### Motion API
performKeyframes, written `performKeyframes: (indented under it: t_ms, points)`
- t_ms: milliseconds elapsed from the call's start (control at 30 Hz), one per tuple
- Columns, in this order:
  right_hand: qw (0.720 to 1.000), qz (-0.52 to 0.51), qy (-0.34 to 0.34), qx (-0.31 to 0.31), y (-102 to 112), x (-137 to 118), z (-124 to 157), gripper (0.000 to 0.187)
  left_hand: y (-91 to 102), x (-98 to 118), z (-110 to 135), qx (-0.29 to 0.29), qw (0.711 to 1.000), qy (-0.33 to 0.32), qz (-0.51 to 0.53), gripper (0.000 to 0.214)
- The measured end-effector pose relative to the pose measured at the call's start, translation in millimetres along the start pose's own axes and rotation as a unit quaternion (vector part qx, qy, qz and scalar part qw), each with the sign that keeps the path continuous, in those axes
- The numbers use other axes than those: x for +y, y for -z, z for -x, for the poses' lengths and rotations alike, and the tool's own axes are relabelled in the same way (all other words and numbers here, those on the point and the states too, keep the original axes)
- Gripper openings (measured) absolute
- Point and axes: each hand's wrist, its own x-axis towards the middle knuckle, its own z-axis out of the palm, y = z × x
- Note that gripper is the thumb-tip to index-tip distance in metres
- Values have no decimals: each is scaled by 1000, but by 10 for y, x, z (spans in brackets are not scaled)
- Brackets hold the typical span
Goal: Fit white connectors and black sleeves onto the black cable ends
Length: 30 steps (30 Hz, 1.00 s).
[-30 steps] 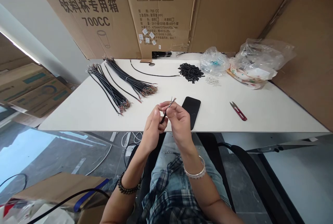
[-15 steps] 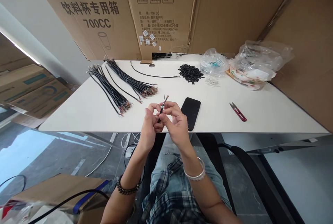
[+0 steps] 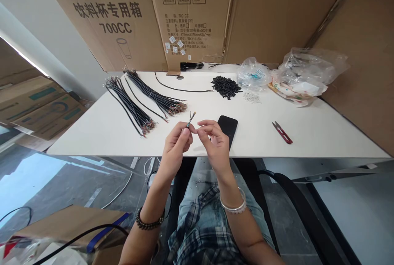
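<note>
My left hand (image 3: 175, 146) pinches the end of a thin black cable (image 3: 191, 118) whose stripped coloured wires stick up above my fingertips. My right hand (image 3: 215, 141) is right beside it, thumb and forefinger curled together close to the cable tip; whether they touch it I cannot tell. Both hands hover over the front edge of the white table (image 3: 308, 133). A black phone (image 3: 229, 127) lies flat just behind my right hand. The rest of the cable drops out of sight below my left hand.
Two bundles of black cables (image 3: 138, 96) lie at the left. A pile of small black parts (image 3: 226, 86), small metal bits (image 3: 252, 96) and plastic bags (image 3: 295, 74) sit at the back right. Red snips (image 3: 281, 131) lie to the right. Cardboard boxes (image 3: 184, 14) stand behind.
The cable tip has shifted left and my hands have lowered a little. My right fingers, which were gripping the cable a second ago, have eased off to its side.
</note>
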Motion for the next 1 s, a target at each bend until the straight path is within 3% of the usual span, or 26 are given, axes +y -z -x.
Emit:
performKeyframes:
  t_ms: [300, 467, 533, 600, 700, 800, 900, 1000]
  points:
    - [1000, 26, 6, -2, -12, -60, 18, 19, -41, 109, 43, 2, 999, 32, 6, 34]
    - [995, 93, 31, 3, 33, -138, -17, 24, -47, 94, 48, 4, 1000, 25, -9, 33]
    - [987, 153, 35, 30, 264, -133, -106, 26, -42, 84, 56, 4, 1000, 13, -21, 30]
    - [967, 238, 26, 91, 670, -85, -213, 26, -36, 74, 66, 2, 999, -1, -33, 27]
    - [903, 391, -17, 180, 1458, 67, -314, 19, -30, 63, 74, -5, 999, -15, -41, 23]
    - [828, 513, -88, 208, 2119, 267, -307, 22, -30, 57, 76, -7, 999, -24, -42, 21]
    - [781, 583, -112, 195, 2455, 454, -274, 19, -32, 55, 76, 1, 998, -30, -47, 18]
    - [766, 614, -107, 159, 2579, 569, -314, 17, -34, 48, 75, 6, 998, -30, -54, 17]
